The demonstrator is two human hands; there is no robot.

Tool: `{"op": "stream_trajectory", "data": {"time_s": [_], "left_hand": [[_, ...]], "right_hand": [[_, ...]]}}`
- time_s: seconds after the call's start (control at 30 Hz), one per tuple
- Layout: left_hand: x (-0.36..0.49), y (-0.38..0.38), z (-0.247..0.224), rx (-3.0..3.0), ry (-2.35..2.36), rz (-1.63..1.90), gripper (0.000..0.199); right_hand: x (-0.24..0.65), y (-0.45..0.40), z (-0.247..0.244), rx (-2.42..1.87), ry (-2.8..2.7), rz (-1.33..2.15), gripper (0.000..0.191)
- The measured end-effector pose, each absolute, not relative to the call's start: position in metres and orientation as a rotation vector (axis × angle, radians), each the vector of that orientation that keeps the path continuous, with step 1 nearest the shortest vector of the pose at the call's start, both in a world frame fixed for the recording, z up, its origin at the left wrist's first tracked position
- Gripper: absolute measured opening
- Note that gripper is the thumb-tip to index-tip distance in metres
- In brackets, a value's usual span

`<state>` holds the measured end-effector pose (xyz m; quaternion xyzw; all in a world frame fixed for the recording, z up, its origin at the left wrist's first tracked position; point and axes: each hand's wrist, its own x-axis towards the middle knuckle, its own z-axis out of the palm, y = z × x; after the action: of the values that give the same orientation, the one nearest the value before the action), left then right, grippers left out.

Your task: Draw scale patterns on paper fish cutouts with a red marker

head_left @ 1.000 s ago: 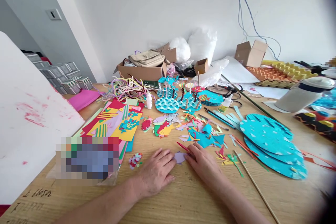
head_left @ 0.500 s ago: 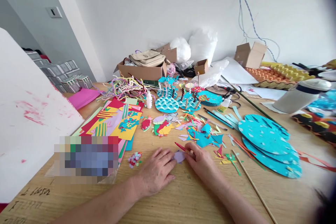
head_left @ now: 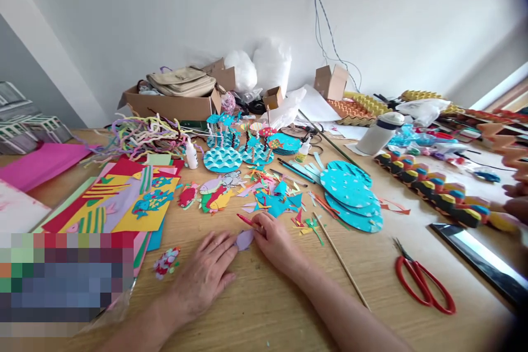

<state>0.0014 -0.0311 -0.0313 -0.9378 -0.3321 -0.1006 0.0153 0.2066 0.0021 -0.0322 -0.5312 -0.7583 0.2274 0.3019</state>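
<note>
My left hand (head_left: 204, 270) lies flat on the wooden table, fingers stretched out, its fingertips on the edge of a small purple paper cutout (head_left: 244, 240). A slim red pen (head_left: 246, 220) is pinched in my right hand (head_left: 273, 243), whose fingers rest at the cutout's right side. The pen points up and left, its end above the paper. Left of my left hand sits a small pile of red and lilac paper bits (head_left: 166, 263). Paper fish (head_left: 215, 198) in several colours lie beyond both hands, beside blue paper scraps (head_left: 274, 201).
Red-handled scissors (head_left: 427, 286) and a dark flat device (head_left: 474, 258) lie at right. A wooden stick (head_left: 342, 264) slants nearby. Blue discs (head_left: 350, 187) are stacked beyond it. Coloured paper sheets (head_left: 119, 198) spread at left. A glue bottle (head_left: 191, 154) stands behind the fish.
The view has swung to the right, bringing the scissors and the dark flat device into sight. Both hands stay at the purple cutout, and the red pen remains in my right hand.
</note>
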Motion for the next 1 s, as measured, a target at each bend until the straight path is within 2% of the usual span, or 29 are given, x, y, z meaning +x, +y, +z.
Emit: {"op": "stream_trajectory", "data": {"time_s": [0.13,0.27,0.53,0.7,0.87,1.0], "left_hand": [[0.000,-0.030,-0.032,-2.891,-1.007,-0.335,0.040],[-0.002,-0.030,-0.032,-2.858,-0.994,-0.352,0.036],[-0.002,-0.033,-0.038,-2.781,-0.953,-0.380,0.038],[0.000,-0.034,-0.040,-2.706,-0.961,-0.347,0.039],[0.002,-0.032,-0.034,-2.765,-0.979,-0.239,0.040],[0.002,-0.031,-0.040,-2.760,-1.007,-0.241,0.038]], "right_hand": [[0.207,0.000,-0.029,-1.454,-2.021,0.593,0.023],[0.211,-0.001,-0.024,-1.458,-1.958,0.516,0.013],[0.224,0.007,-0.031,-1.350,-1.674,0.485,0.025],[0.224,0.004,-0.028,-1.247,-1.428,0.789,0.037],[0.225,0.001,-0.014,-1.215,-1.176,1.075,0.029],[0.233,0.004,-0.008,-0.944,-0.970,1.292,0.025]]}}
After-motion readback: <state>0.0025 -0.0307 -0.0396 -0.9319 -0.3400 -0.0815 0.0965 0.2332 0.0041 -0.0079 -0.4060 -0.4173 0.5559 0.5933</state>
